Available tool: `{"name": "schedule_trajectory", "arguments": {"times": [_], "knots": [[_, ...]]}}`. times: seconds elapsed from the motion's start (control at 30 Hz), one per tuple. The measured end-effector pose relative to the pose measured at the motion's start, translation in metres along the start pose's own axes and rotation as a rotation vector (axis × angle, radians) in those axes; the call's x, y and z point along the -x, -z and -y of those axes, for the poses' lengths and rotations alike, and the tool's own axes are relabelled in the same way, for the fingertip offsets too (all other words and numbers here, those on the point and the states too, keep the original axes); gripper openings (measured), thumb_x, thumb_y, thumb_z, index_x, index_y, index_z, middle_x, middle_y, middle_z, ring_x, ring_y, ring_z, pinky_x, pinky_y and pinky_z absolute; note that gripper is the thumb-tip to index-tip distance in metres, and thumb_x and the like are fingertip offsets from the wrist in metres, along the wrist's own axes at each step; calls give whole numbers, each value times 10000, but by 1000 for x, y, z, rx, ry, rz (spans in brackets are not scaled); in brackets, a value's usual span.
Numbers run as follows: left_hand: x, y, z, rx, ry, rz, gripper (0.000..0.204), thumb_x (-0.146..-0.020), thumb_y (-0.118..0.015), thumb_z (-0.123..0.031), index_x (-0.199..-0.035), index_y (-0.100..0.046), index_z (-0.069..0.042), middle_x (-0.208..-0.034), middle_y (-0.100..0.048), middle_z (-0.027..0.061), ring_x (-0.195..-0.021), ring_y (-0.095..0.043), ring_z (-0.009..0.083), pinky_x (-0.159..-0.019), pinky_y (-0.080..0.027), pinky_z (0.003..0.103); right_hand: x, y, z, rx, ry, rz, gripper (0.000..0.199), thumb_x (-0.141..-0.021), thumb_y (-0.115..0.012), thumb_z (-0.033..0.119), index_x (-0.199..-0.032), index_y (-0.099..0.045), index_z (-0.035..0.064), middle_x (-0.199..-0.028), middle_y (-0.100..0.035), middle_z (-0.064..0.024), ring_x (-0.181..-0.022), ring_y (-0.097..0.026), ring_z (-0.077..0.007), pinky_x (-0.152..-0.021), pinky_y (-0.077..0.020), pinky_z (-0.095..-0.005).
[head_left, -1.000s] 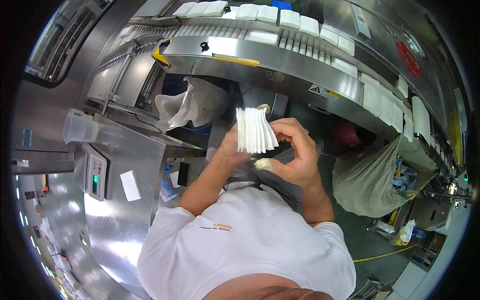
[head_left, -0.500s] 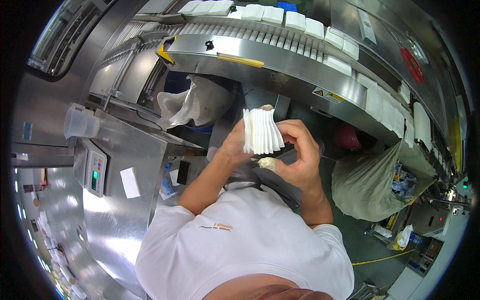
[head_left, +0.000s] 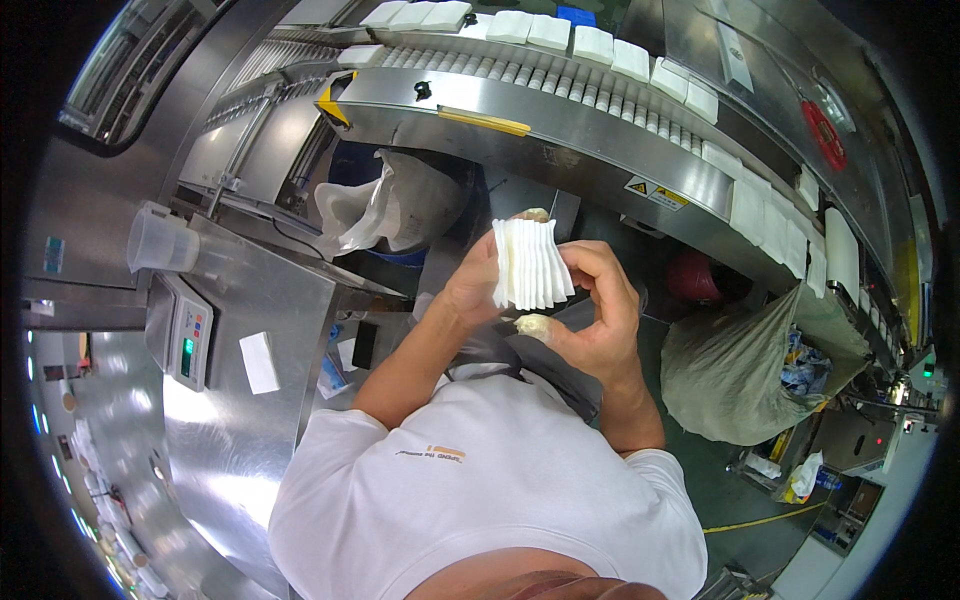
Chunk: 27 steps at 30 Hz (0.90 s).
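Observation:
A stack of folded white pads, its layers fanned side by side, is held in front of my chest. My left hand grips the stack from its left side. A wrapped fingertip shows at the far edge of the stack. My right hand has its fingers bent against the right side of the stack, partly hidden behind it. The right thumb, with a pale covering on its tip, stands apart from the stack's near edge.
A roller conveyor carrying several white packs runs across the far side. At left are a steel table, a scale, a plastic jug and a lone white pad. A large cloth sack hangs at right.
The stack has shifted slightly right in my hands. On the conveyor, one white pack has come onto the rollers at the left, and another has moved along to the right.

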<state>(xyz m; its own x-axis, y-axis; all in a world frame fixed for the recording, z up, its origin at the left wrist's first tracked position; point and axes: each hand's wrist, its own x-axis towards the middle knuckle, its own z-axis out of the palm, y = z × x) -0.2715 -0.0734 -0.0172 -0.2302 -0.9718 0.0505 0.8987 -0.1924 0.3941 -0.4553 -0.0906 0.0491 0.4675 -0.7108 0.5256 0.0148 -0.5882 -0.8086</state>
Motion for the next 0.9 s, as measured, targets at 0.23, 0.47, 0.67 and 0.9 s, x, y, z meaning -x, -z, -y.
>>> {"name": "schedule_trajectory", "arguments": {"times": [0.23, 0.47, 0.67, 0.9], "knots": [[1, 5, -2, -258, -91, -74, 682, -820, -797, -143, -1419, -492, -25, -1255, -642, 87, -1139, -665, 211, -999, -546, 397, 4, 2, 9, 83, -44, -42, 652, -708, -918, 204, -1240, -590, 18, -1152, -613, -120, -998, -639, -214, -855, -531, -325], [9, -15, -22, -917, -339, -323, 676, -770, -841, -44, -1365, -525, 7, -1229, -621, 111, -1128, -625, 207, -998, -508, 349, 8, 0, -6, -11, -280, -158, 500, -815, -835, 113, -1231, -574, 23, -1099, -623, -105, -974, -654, -197, -849, -547, -334], [9, -34, -5, -1223, -414, -343, 604, -830, -809, 36, -1353, -506, 23, -1254, -598, 127, -1150, -610, 207, -991, -502, 322, 24, 3, -25, -77, -301, -255, 334, -885, -744, 36, -1150, -544, 3, -1043, -645, -134, -922, -682, -215, -793, -566, -350], [20, -36, -4, -1264, -382, -333, 630, -834, -789, 61, -1387, -486, 43, -1335, -566, 162, -1183, -601, 221, -1020, -497, 340, 33, 5, -30, -185, -375, -149, 374, -888, -731, 18, -1195, -519, 7, -1056, -700, -143, -971, -704, -203, -855, -580, -347]]}}
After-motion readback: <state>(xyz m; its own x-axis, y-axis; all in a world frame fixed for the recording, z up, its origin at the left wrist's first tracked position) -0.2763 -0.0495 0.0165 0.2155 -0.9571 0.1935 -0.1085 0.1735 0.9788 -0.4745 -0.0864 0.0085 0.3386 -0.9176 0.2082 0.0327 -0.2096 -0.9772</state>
